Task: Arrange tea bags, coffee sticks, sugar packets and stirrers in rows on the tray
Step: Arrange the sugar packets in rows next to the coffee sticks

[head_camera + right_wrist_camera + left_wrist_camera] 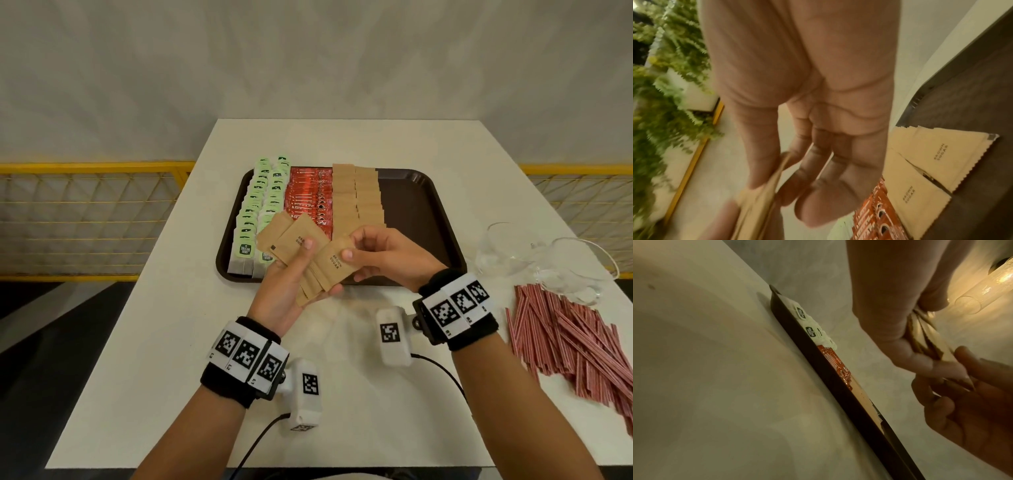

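1. Your left hand (287, 284) grips a fanned stack of sugar packets (301, 253) above the near edge of the tray (428, 219).
2. Your right hand (383, 255) pinches one packet (334, 262), apparently at the stack's top.
3. Tea bags (255, 209), coffee sticks (310, 197) and sugar rows (358, 197) lie on the tray.
4. Stirrers (568, 339) lie on the table (164, 308), to the right.

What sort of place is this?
Probably a café or canteen area: a brown serving tray of tea bags and sugar packets on a white table, beside a yellow railing.

left hand (291, 284): holds fanned sugar packets (298, 246) | right hand (383, 255): pinches one | above tray (428, 219)
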